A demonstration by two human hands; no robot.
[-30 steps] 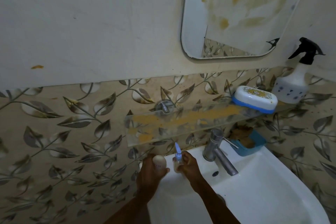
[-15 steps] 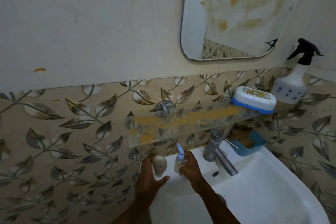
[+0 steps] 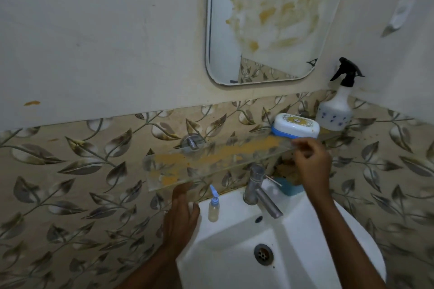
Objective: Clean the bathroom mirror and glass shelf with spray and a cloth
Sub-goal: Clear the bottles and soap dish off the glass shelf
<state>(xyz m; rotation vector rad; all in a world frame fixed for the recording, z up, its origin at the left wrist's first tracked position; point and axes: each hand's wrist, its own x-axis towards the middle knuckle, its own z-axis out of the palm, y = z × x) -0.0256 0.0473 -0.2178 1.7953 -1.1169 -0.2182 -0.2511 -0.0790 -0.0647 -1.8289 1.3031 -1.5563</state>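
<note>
The mirror on the wall is smeared with yellow-brown stains. Below it, the glass shelf carries orange smears. A white spray bottle with a black trigger stands at the shelf's right end. My right hand is raised at the shelf's front edge, just below a white and blue soap box; its fingers are loosely curled with nothing in them. My left hand rests at the sink's left rim under the shelf, fingers stretched out, holding nothing that shows. No cloth is clearly visible.
A small bottle with a blue cap stands on the white sink rim, left of the metal tap. A blue container sits behind the tap, partly hidden by my right wrist. Leaf-patterned tiles cover the wall.
My right hand let go of the small blue-capped bottle and rose to the shelf edge by the soap box. The beige bottle no longer shows in my left hand. The view tilted up.
</note>
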